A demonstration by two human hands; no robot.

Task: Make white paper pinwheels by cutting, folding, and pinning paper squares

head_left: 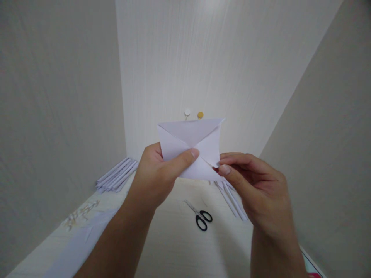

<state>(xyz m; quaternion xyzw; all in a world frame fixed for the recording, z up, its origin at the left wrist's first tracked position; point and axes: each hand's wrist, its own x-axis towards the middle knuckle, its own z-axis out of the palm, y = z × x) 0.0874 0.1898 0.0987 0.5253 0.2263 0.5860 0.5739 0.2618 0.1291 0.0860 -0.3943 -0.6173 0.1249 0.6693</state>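
A white paper envelope [176, 131], with its folded flaps meeting near the middle, is held up above the table. My left hand [159, 170] grips it from the left, the thumb pressed across the front at the centre and the other fingers hidden behind. At the lower right corner, my right hand [255, 181] pinches the paper edge between thumb and fingers. A small gap shows between two flaps there. Below the envelope, a pair of scissors [199, 215] with black handles lies on the table, apart from both hands.
Rolled or folded white paper strips [117, 175] are stacked at the left wall. More paper strips [232, 200] lie behind my right hand. Small thin sticks [82, 212] and white paper sheets [84, 239] rest at the left. Panels [63, 96] enclose the table on three sides.
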